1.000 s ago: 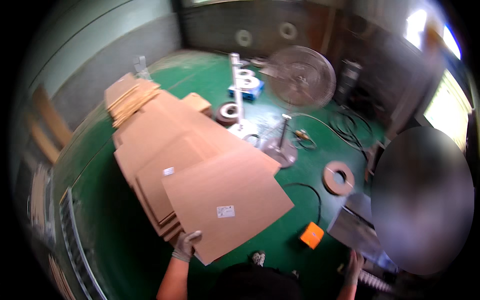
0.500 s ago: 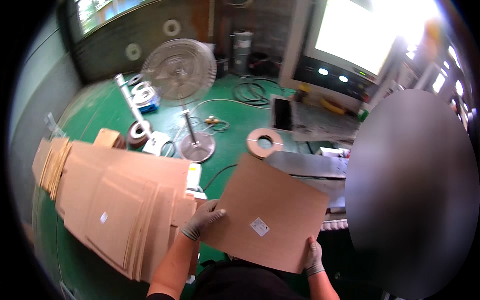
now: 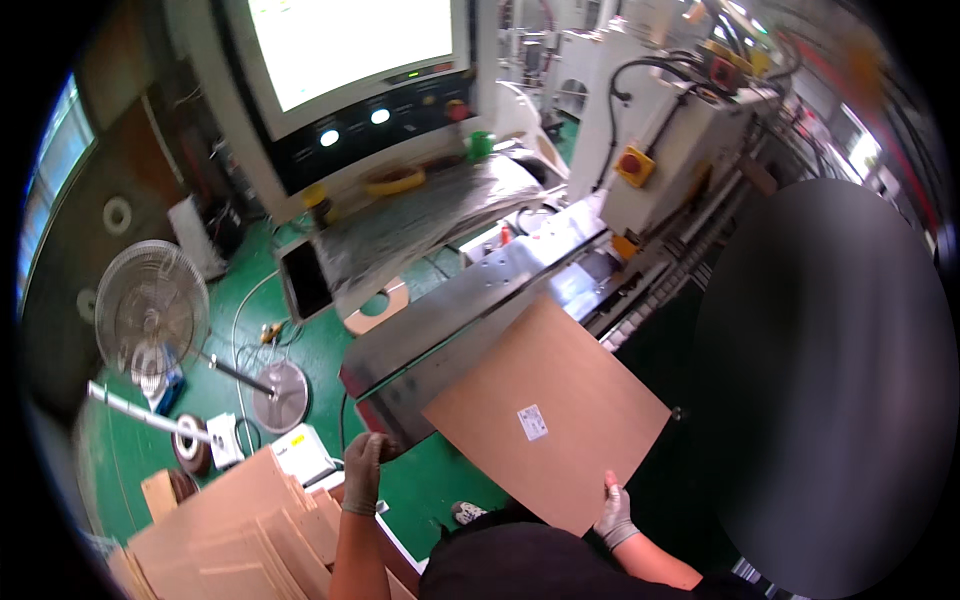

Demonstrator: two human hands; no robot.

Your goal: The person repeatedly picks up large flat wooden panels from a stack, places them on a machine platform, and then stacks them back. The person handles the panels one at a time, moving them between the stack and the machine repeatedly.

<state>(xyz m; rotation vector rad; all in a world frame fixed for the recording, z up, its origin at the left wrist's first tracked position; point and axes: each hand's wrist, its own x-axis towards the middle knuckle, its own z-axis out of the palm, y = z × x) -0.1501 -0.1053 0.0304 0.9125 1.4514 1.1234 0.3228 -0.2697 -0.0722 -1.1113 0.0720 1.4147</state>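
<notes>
My right hand (image 3: 616, 512), in a pale work glove, grips the near edge of a flat brown board (image 3: 570, 400), thumb on top. The board is roughly square, with a small white label (image 3: 532, 422) on its face. Its far corner overlaps the metal machine bed (image 3: 480, 290) in view; whether it rests there I cannot tell. My left hand (image 3: 364, 472), also gloved, is off the board and near the bed's left end. Its fingers are curled, and anything inside them is hidden.
Stacked brown panels (image 3: 235, 530) lie at lower left. A standing fan (image 3: 153, 310) and a white box (image 3: 303, 452) are on the green floor. A control panel with a bright screen (image 3: 355, 45) stands ahead. Machinery with a red knob (image 3: 630, 163) is at right.
My view has turned right, toward the machine. My left hand has let go of the board. The right hand still holds it, now over the near side of the machine bed.
</notes>
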